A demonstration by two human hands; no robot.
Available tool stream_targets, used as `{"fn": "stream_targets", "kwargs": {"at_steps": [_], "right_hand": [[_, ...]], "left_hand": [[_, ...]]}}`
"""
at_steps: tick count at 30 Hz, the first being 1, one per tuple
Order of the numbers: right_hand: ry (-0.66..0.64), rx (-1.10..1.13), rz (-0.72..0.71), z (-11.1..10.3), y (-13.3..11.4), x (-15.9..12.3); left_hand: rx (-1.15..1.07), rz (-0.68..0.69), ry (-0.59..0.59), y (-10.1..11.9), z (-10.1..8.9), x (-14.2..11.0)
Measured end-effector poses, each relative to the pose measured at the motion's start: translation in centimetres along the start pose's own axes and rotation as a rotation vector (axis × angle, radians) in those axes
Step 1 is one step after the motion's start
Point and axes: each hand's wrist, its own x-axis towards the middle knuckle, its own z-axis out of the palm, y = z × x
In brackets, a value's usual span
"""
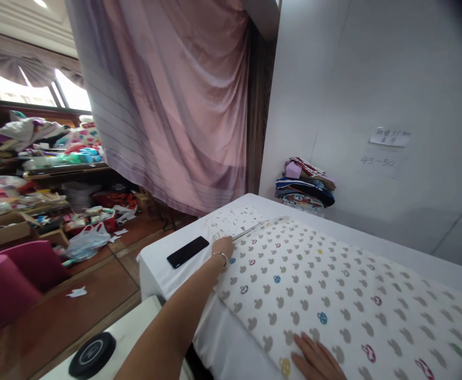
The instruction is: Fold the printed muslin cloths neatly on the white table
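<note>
A cream cloth (306, 279) printed with grey shapes and a few coloured bunny heads lies spread over the white-covered table (157, 264). My left hand (223, 248), a bracelet at its wrist, reaches to the cloth's far left corner. Its fingers are closed at the near end of a thin, straight grey strip (250, 229) along the cloth's edge; I cannot tell what the strip is. Beyond it lies a smaller white printed cloth (233, 220). My right hand (317, 359) rests flat on the near part of the cloth, fingers extended, partly cut off by the frame.
A black phone (188, 252) lies left of my left hand. Folded clothes (305, 184) are stacked by the white wall. A pink curtain (175, 105) hangs behind the table. A round black object (92, 354) sits on a white surface at lower left. Bags and boxes clutter the floor.
</note>
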Motion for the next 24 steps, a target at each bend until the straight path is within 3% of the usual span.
{"fn": "stream_targets", "kwargs": {"at_steps": [3,7,11,15,18,22,24], "right_hand": [[-0.067,0.095,0.042,-1.1,-1.2,1.7],[-0.191,0.166,0.011,-3.2,-2.8,4.0],[-0.263,0.195,0.068,-4.9,-3.6,5.1],[-0.312,0.245,0.103,-6.5,-4.0,5.7],[-0.309,0.276,0.125,-7.4,-4.2,5.8],[-0.292,0.332,0.151,-7.4,-4.6,4.9],[-0.307,0.382,0.183,-7.5,-4.7,4.4]], "left_hand": [[-0.016,0.034,-0.006,-0.7,0.0,-0.1],[-0.032,0.090,-0.118,-2.0,-0.8,0.1],[-0.012,0.127,-0.183,-3.7,-1.4,0.9],[-0.033,0.051,-0.083,-4.7,-0.6,1.7],[-0.062,0.063,-0.096,-5.1,-0.2,1.7],[-0.051,0.034,-0.124,-5.4,-0.7,1.0],[-0.010,0.013,-0.051,-5.2,-0.9,0.5]]}}
